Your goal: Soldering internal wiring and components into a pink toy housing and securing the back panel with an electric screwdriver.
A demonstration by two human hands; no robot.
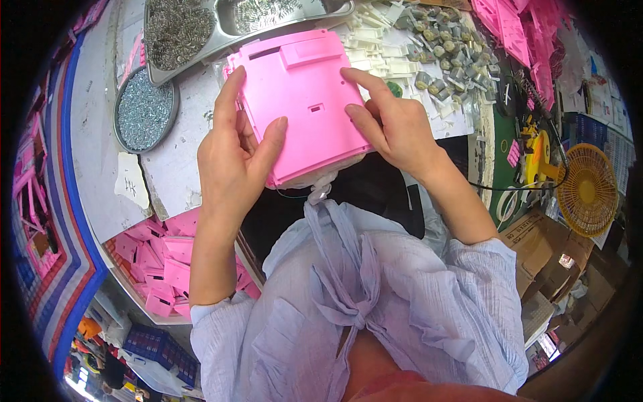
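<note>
Between my two hands is a pink plastic housing (308,114), flat-faced, with a raised block along its far edge, a dark slot at its far left and a small rectangular hole near the middle. My left hand (234,144) grips its left side, thumb on the face and index finger along the far left edge. My right hand (395,124) holds the right side, with thumb and index finger on the face near the edge. Something whitish, like clear plastic wrap (321,177), shows under the near edge. The housing's underside is hidden.
Metal trays hold springs (177,37); a round dish (146,110) contains small screws. White plastic parts (375,47) and small grey motor-like pieces (449,60) lie at the far right. A bin of pink parts (167,268) stands by my left forearm. A yellow fan (588,191) is at right.
</note>
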